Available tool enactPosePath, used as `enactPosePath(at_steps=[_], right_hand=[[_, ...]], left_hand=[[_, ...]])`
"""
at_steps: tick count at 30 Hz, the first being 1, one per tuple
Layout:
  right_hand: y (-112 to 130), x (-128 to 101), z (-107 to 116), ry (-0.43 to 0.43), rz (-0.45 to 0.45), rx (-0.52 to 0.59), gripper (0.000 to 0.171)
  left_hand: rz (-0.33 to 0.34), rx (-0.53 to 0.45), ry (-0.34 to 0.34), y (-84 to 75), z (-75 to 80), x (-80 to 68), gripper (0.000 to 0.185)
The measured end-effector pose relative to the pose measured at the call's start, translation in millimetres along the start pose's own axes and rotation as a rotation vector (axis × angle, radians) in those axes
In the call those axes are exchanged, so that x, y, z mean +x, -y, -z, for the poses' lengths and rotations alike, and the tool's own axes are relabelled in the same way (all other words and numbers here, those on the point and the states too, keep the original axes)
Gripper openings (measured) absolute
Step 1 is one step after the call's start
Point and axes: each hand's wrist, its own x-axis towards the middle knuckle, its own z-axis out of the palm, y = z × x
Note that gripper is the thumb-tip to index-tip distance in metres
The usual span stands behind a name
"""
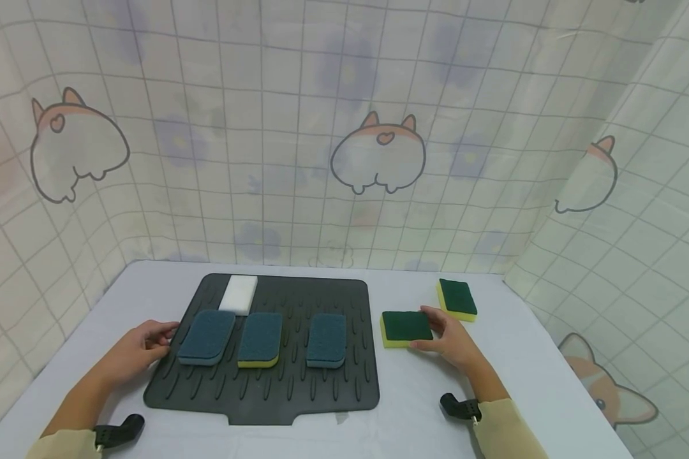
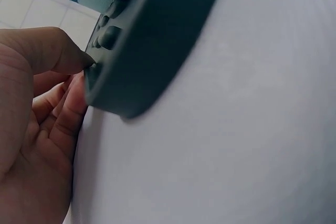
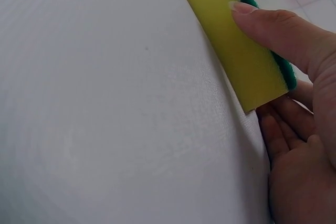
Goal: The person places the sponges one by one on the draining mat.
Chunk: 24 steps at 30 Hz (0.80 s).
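On the left, my left hand (image 1: 141, 349) pinches the left rim of a dark grey ribbed drying mat (image 1: 293, 395). The left wrist view has the thumb on top of the raised mat edge (image 2: 152, 51) and fingers beneath. To the right of the mat, my right hand (image 1: 446, 336) grips a green-and-yellow sponge (image 1: 406, 326) by its right end. The thumb presses the sponge's yellow side (image 3: 231, 35) in the right wrist view, and the sponge lies against the white surface. Three dark blue-topped sponges sit in a row on the mat: left (image 1: 207, 338), middle (image 1: 261, 339) and right (image 1: 326, 340).
A white block (image 1: 238, 294) lies at the mat's back left. Another green-and-yellow sponge (image 1: 458, 299) rests behind my right hand. The white tabletop (image 1: 402, 408) is bounded by a gridded curtain (image 1: 298, 217) with cartoon animals along the back and sides.
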Motion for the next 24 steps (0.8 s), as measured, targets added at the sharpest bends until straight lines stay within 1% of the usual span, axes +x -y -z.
enactPosePath(at_steps=[7,13,24], right_hand=[[-2.2,2.7,-1.8,0.006,-0.004,-0.007,0.1],[-3.4,2.8,-2.3,0.0,-0.011,0.006,0.1],[-2.6,1.6,-1.4,-0.012,0.015,-0.04,0.098]], left_hand=[[0.018,0.003,0.016,0.3,0.5,-1.2,0.053],[0.008,0.02,0.015,-1.4,1.0,0.8,0.052],[0.015,0.0,0.048,0.1,3.3,3.3,0.055]])
